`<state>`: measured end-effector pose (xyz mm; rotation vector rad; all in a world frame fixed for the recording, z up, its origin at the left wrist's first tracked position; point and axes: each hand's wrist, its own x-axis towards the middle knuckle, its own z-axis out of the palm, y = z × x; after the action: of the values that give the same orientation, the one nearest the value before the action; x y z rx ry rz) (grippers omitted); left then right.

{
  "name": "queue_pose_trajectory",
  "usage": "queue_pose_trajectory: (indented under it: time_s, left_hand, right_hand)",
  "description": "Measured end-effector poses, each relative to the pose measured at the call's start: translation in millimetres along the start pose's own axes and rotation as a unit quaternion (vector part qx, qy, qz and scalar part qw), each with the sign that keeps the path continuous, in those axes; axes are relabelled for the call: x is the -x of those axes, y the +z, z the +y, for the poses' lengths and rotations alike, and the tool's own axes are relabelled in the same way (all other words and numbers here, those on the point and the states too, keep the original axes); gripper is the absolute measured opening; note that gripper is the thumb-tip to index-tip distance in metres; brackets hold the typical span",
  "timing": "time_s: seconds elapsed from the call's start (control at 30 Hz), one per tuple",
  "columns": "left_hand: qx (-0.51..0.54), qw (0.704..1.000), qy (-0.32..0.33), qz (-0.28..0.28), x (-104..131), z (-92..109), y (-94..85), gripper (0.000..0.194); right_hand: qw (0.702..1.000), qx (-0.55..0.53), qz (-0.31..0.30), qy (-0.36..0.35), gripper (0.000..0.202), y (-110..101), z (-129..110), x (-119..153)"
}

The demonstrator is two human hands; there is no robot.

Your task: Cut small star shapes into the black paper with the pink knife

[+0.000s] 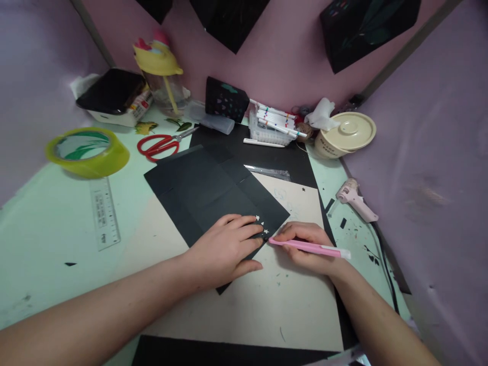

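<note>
At far left on the counter (41, 223), a roll of yellow tape (99, 165) behind a clear ruler (105, 218), then red-handled scissors (160, 146). In the middle, black paper (206, 188) aslant over a pale board (244, 317). Rests left hand (229, 244) flat on the paper, fingers slightly spread beside small white stars (266, 231). Pinches a pink pen-shaped tool (310, 247) in right hand (310, 235), tip at the paper's lower right edge. Farther right, a glue gun (355, 198).

Nothing can be read — the print on the ruler (104, 218) and lidded tub (347, 133) is too blurred.
</note>
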<state>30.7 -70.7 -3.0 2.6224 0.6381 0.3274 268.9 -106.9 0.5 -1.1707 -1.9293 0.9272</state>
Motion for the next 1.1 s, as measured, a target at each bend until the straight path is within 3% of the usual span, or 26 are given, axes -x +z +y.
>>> queue_pose_trajectory:
  time_s: [1.1]
  left_hand:
    - [0.006,1.0,0.002,-0.001,0.5,-0.4,0.3,0.039]
  right_hand:
    - [0.997,0.003,-0.028,-0.075,0.018,-2.3,-1.7,-2.8]
